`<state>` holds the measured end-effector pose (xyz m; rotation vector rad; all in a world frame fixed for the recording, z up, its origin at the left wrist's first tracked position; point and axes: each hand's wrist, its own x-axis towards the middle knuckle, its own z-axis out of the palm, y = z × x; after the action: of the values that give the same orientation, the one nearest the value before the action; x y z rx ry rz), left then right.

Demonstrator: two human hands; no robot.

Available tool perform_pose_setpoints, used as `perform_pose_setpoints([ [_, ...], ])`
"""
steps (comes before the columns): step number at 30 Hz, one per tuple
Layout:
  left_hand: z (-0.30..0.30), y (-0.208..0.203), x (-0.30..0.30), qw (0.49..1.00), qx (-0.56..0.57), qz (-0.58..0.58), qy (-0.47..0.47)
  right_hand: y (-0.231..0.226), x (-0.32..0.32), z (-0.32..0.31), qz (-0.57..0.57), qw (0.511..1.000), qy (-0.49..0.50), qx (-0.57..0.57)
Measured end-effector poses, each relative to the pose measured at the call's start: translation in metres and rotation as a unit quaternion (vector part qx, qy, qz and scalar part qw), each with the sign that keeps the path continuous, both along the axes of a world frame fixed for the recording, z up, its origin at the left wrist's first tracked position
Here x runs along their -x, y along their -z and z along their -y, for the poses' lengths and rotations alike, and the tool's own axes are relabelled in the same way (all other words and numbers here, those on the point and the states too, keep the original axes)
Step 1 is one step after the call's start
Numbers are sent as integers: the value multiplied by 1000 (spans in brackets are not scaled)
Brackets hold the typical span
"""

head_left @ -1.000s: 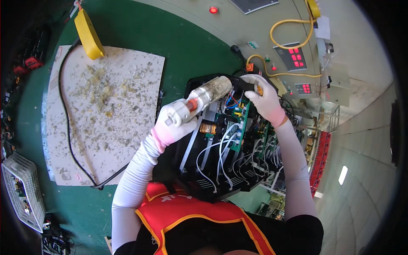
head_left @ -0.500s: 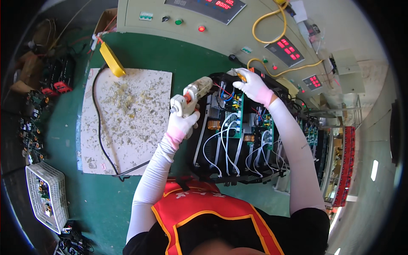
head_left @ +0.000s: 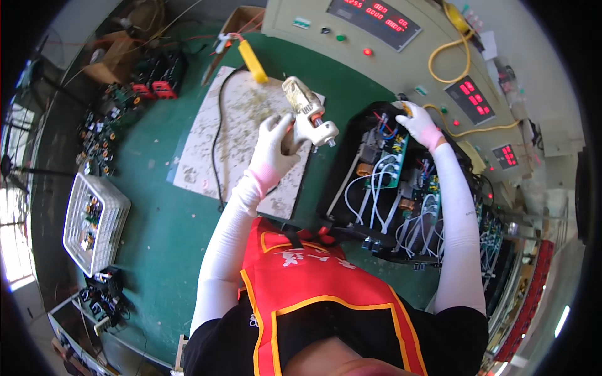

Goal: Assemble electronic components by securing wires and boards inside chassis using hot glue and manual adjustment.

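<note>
The left hand (head_left: 271, 147) is clenching the glue gun (head_left: 308, 113) at its rigid grip (likely light) mid-frame, while the right hand (head_left: 419, 123) is pressing the open chassis (head_left: 401, 182), its grasp indiscernible.

Glue gun (head_left: 308, 111) glossy plastic (grimy); mat (head_left: 241, 138) rough, speckled.

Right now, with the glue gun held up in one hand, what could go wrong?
1. The left hand holds the glue gun above the stained mat; glue might drip past it.
2. The gun's black cord lies looped over the mat and could snag.
3. The right hand rests on the open black unit, near its white wires, which it could pull loose.
</note>
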<state>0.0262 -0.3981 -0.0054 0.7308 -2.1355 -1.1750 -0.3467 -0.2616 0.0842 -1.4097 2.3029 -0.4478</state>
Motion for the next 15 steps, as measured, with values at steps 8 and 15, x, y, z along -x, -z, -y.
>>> perform_pose_setpoints([
  [8,28,46,-23,989,40,123,-70,8,15,4,14,1000,-16,17],
  [15,79,80,-98,991,90,7,-101,1,8,0,50,999,-9,19],
])
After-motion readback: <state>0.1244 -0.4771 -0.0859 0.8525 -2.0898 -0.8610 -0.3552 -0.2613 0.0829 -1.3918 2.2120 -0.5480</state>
